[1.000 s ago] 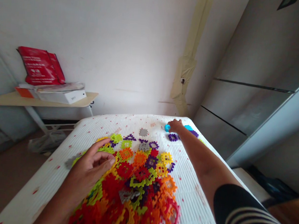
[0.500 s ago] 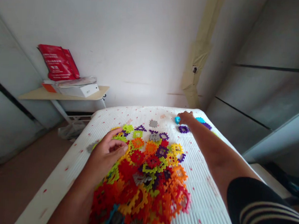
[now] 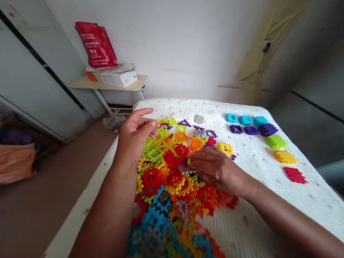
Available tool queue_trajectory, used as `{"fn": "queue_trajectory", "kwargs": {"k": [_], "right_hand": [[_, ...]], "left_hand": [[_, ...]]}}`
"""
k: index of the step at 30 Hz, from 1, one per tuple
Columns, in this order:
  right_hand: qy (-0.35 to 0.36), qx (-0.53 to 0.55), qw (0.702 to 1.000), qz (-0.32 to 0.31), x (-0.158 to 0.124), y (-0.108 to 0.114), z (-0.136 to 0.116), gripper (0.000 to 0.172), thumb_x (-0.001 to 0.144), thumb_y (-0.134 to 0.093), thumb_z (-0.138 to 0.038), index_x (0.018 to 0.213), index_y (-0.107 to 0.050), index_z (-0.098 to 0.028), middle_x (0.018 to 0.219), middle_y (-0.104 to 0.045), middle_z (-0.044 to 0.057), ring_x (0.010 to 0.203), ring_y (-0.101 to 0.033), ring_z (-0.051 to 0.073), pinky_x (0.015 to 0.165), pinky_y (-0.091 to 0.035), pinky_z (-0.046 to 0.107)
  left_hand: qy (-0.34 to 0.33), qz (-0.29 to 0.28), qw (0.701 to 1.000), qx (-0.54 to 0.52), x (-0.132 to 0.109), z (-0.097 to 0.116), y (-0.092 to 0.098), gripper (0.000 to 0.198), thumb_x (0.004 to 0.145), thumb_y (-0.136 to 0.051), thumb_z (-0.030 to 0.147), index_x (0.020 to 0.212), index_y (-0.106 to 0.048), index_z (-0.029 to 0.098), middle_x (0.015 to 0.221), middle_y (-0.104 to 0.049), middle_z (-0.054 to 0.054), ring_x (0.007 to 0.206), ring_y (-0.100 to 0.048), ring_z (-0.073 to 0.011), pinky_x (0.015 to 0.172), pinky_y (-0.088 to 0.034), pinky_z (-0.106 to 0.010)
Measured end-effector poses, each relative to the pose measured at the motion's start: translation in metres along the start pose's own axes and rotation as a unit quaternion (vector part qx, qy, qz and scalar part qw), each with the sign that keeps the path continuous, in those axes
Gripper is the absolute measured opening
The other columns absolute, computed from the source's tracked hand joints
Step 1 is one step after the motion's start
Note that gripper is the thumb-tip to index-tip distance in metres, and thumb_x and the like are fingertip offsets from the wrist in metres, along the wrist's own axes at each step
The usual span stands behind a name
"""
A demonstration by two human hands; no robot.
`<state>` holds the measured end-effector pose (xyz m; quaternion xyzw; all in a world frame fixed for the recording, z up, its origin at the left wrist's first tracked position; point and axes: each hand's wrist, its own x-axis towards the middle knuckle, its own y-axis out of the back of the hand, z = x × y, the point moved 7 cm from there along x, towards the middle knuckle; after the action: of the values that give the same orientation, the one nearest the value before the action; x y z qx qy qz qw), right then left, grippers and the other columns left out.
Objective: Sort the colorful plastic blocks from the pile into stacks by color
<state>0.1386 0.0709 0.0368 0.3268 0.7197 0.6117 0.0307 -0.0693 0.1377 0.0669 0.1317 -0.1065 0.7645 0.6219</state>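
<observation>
A heap of colourful plastic interlocking building pieces covers the middle of the white quilted surface. My right hand reaches into the heap, fingers drawn together among red, grey and yellow-green pieces. What they pinch, if anything, is hidden. At the heap's left edge, my left hand hovers with its fingers apart and loosely bent, holding nothing. Sorted pieces lie at the right: blue ones, purple ones, a green stack, a yellow stack and a red stack.
A single grey piece lies beyond the heap on the white cover. Against the back wall, a small table bears a white box and a red bag. Cabinets flank both sides.
My right hand has come back from the blue pieces at the far right into the heap. A blue piece now lies there, released. The view has tilted down and shifted right.
</observation>
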Motion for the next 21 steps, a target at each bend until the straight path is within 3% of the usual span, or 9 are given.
{"fn": "queue_trajectory", "kwargs": {"k": [3, 8, 15, 21], "right_hand": [[0.026, 0.028, 0.999, -0.023, 0.01, -0.017, -0.046, 0.022, 0.089, -0.046, -0.02, 0.106, -0.061, -0.021, 0.107, -0.064, 0.006, 0.098, -0.054, 0.018, 0.086, -0.037, 0.035], [0.039, -0.019, 0.993, -0.113, 0.034, -0.052, -0.082, 0.015, 0.085, -0.053, -0.026, 0.095, -0.062, -0.019, 0.092, -0.065, 0.007, 0.092, -0.051, 0.021, 0.081, -0.036, 0.036], [-0.024, -0.119, 0.981, -0.151, 0.043, -0.09, -0.086, 0.014, 0.083, -0.053, -0.021, 0.093, -0.062, -0.017, 0.091, -0.062, 0.009, 0.087, -0.049, 0.024, 0.077, -0.038, 0.041], [-0.064, -0.111, 0.98, -0.151, 0.043, -0.075, -0.065, 0.027, 0.075, -0.064, -0.031, 0.096, -0.06, -0.015, 0.092, -0.059, 0.011, 0.089, -0.048, 0.025, 0.079, -0.038, 0.042]], "left_hand": [[-0.011, 0.014, 0.999, -0.037, 0.001, 0.004, 0.005, 0.036, 0.069, -0.062, 0.022, 0.104, -0.059, 0.013, 0.072, -0.066, -0.003, 0.053, -0.054, -0.0086, 0.052, -0.042, -0.02], [-0.021, -0.001, 0.999, -0.051, 0.0, 0.008, 0.005, 0.034, 0.07, -0.063, 0.022, 0.103, -0.06, 0.014, 0.072, -0.066, -0.002, 0.054, -0.054, -0.0085, 0.053, -0.042, -0.021], [0.01, -0.042, 0.999, -0.018, -0.003, 0.002, -0.004, 0.03, 0.072, -0.063, 0.025, 0.1, -0.062, 0.015, 0.072, -0.066, -0.001, 0.055, -0.054, -0.0084, 0.054, -0.042, -0.02], [0.055, -0.096, 0.994, 0.024, -0.007, -0.009, -0.02, 0.025, 0.073, -0.06, 0.027, 0.094, -0.064, 0.014, 0.073, -0.065, -0.001, 0.058, -0.055, -0.0092, 0.058, -0.043, -0.022]]}}
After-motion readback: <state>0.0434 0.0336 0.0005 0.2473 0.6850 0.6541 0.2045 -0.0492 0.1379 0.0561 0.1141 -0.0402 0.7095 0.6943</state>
